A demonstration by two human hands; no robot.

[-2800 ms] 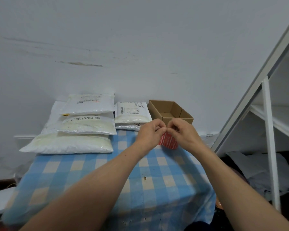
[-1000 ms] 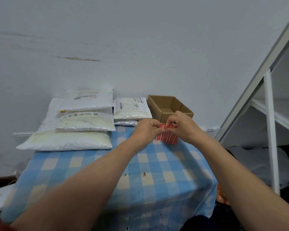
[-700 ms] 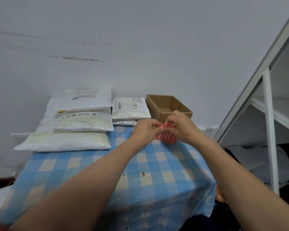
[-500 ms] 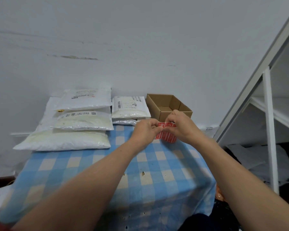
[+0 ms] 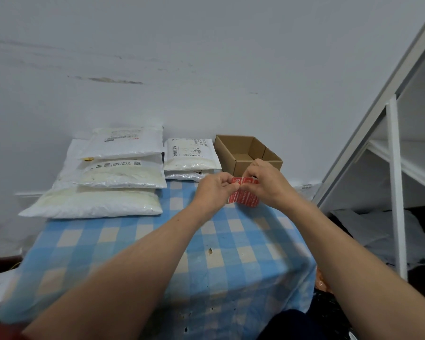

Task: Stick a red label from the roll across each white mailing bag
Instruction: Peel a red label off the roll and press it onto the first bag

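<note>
Pinching top edge of label roll [image 5: 245,200]

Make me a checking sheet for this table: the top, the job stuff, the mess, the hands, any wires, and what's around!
Surface: blue checked tablecloth with a small hole.
Job's things: white mailing bags in a big stack at the back, smaller stack to its right; no red label seen on any. The red labels are held above the cloth.
Clutter: open cardboard box, looks empty.
Grippers: left hand and right hand both pinch the top of the red labels.
Cables: nothing seen.
Surroundings: white wall behind, white shelving on the right, grey cloth beneath it.
</note>
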